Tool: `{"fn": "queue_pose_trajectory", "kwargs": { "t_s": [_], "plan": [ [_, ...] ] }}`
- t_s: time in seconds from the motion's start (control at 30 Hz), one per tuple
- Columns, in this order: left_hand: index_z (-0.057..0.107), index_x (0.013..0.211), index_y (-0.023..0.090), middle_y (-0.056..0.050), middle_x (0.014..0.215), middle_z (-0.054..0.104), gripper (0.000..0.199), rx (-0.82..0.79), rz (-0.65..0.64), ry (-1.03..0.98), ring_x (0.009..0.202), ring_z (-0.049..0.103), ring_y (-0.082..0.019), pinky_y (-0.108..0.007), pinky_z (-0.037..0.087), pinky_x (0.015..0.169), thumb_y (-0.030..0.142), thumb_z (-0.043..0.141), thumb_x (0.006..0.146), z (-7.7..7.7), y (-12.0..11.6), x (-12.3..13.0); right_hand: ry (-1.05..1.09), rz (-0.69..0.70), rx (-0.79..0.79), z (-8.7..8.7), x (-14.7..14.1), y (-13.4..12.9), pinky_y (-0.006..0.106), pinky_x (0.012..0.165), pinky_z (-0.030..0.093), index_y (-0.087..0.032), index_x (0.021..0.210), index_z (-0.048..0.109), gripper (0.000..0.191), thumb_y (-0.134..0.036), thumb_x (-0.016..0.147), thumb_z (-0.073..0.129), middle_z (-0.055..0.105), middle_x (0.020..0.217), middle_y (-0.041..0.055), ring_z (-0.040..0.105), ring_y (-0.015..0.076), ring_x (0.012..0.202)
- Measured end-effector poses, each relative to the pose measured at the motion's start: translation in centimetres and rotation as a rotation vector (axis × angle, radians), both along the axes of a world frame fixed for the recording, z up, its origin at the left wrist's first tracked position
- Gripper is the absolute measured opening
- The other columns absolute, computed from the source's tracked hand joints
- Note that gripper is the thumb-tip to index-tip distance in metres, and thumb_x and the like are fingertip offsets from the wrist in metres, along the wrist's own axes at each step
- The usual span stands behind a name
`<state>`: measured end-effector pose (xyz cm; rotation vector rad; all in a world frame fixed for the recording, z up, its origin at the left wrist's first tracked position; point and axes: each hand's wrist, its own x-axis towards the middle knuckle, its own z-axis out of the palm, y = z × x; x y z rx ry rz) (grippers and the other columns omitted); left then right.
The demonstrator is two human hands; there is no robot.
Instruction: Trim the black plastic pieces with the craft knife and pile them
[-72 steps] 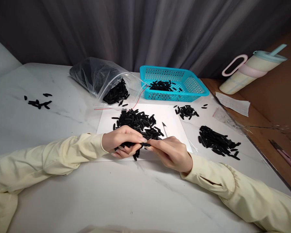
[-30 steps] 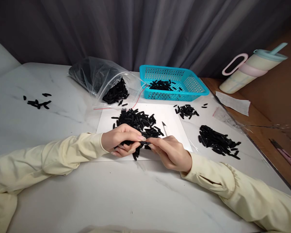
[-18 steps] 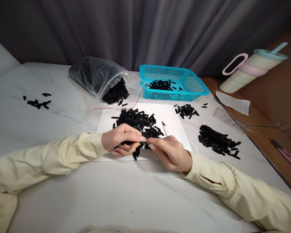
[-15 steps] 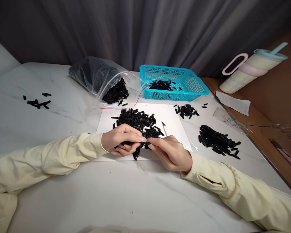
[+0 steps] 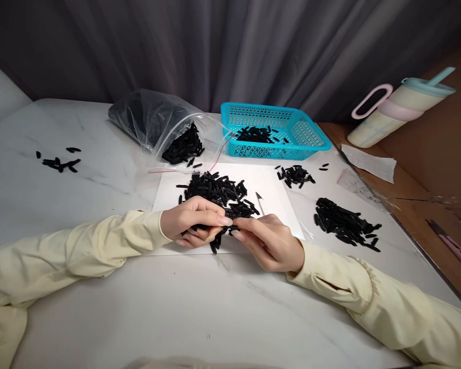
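Observation:
My left hand (image 5: 192, 219) is closed over the near edge of a pile of small, slim black pieces (image 5: 218, 188), with several of them showing in its curled fingers. Its thumb and forefinger meet the fingertips of my right hand (image 5: 272, 243), which is closed in a pinch. A single black piece (image 5: 235, 228) shows at the right fingertips; its far end is hidden by the left thumb. Under both hands lies a white sheet of paper (image 5: 284, 192). A pointed tool with a pale handle (image 5: 262, 203) rests on it beyond my right hand.
A turquoise basket (image 5: 276, 151) and an open clear plastic bag (image 5: 153, 110) hold more black pieces. Other heaps lie at the right (image 5: 343, 223), near the basket (image 5: 296, 175) and far left (image 5: 61, 164). A tumbler (image 5: 395, 113) stands back right.
Both hands stay almost where they were. The right fingertips have shifted very slightly against the black piece; nothing else has visibly moved.

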<state>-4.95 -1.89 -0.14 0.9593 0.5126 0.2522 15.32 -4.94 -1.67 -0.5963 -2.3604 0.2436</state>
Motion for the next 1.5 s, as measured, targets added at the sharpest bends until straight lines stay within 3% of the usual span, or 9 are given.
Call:
{"fn": "queue_pose_trajectory", "kwargs": {
  "t_s": [0.87,1.0,1.07,1.2,1.27,1.37,1.43,1.5],
  "plan": [
    [0.047,0.048,0.012,0.006,0.035,0.024,0.038,-0.037,-0.044,0.066,0.026,0.021,-0.003,-0.013,0.021,0.022,0.032,0.051,0.08,0.2,0.0,0.2,-0.001,0.039,0.016,-0.3,-0.1,0.1,0.023,0.042,0.027,-0.014,0.092,0.049,0.01,-0.013,0.089,0.039,0.044,0.05,-0.0045,0.035,0.009,0.04],
    [0.047,0.047,0.012,0.006,0.034,0.023,0.042,-0.044,-0.036,0.073,0.026,0.02,-0.003,-0.013,0.019,0.021,0.036,0.049,0.081,0.1,0.2,0.4,-0.01,0.035,0.044,0.9,0.4,0.2,0.024,0.042,0.027,-0.015,0.087,0.049,0.01,-0.012,0.088,0.04,0.043,0.049,-0.0042,0.035,0.0094,0.039],
    [0.049,0.049,0.012,0.006,0.035,0.023,0.042,-0.057,-0.021,0.076,0.026,0.019,-0.003,-0.013,0.018,0.021,0.038,0.049,0.081,0.0,0.3,0.5,-0.02,-0.057,0.08,2.6,1.7,0.1,0.023,0.044,0.03,-0.016,0.083,0.049,0.011,-0.011,0.088,0.04,0.047,0.05,-0.0029,0.039,0.0092,0.04],
    [0.049,0.049,0.013,0.007,0.035,0.022,0.041,-0.078,0.006,0.079,0.026,0.019,-0.004,-0.013,0.018,0.021,0.039,0.049,0.08,-0.2,0.4,0.5,-0.161,-0.44,0.109,5.4,7.0,-0.9,0.022,0.046,0.032,-0.018,0.071,0.048,0.022,-0.016,0.09,0.038,0.049,0.048,-0.003,0.042,0.0084,0.039],
    [0.049,0.05,0.013,0.007,0.035,0.021,0.041,-0.083,0.009,0.081,0.026,0.019,-0.004,-0.012,0.018,0.021,0.04,0.049,0.081,-0.3,0.5,0.5,-0.376,-0.552,0.143,5.4,10.5,-1.7,0.023,0.04,0.023,-0.019,0.064,0.044,0.028,-0.022,0.091,0.036,0.039,0.04,-0.0054,0.032,0.0082,0.032],
    [0.05,0.053,0.014,0.007,0.036,0.023,0.04,-0.11,0.005,0.073,0.027,0.018,-0.004,-0.012,0.018,0.021,0.043,0.048,0.08,-0.4,0.7,0.6,-0.697,-0.713,0.325,3.8,14.8,-2.6,0.027,0.04,0.012,-0.019,0.06,0.044,0.036,-0.027,0.092,0.029,0.034,0.034,-0.0047,0.026,0.0102,0.028],
    [0.05,0.057,0.014,0.007,0.037,0.024,0.04,-0.138,0.004,0.057,0.028,0.018,-0.004,-0.012,0.019,0.02,0.046,0.047,0.08,-0.5,0.9,0.7,-0.778,-0.737,0.402,3.1,15.9,-2.7,0.027,0.041,0.009,-0.018,0.057,0.043,0.04,-0.03,0.092,0.03,0.034,0.033,-0.004,0.024,0.0102,0.028],
    [0.051,0.061,0.015,0.007,0.037,0.025,0.041,-0.161,0.01,0.049,0.028,0.017,-0.004,-0.012,0.019,0.02,0.05,0.044,0.081,-0.6,1.1,0.8,-0.715,-0.707,0.428,3.1,15.2,-2.4,0.026,0.042,0.01,-0.018,0.054,0.041,0.04,-0.032,0.091,0.036,0.034,0.035,-0.0041,0.025,0.0091,0.031]
  ]
}}
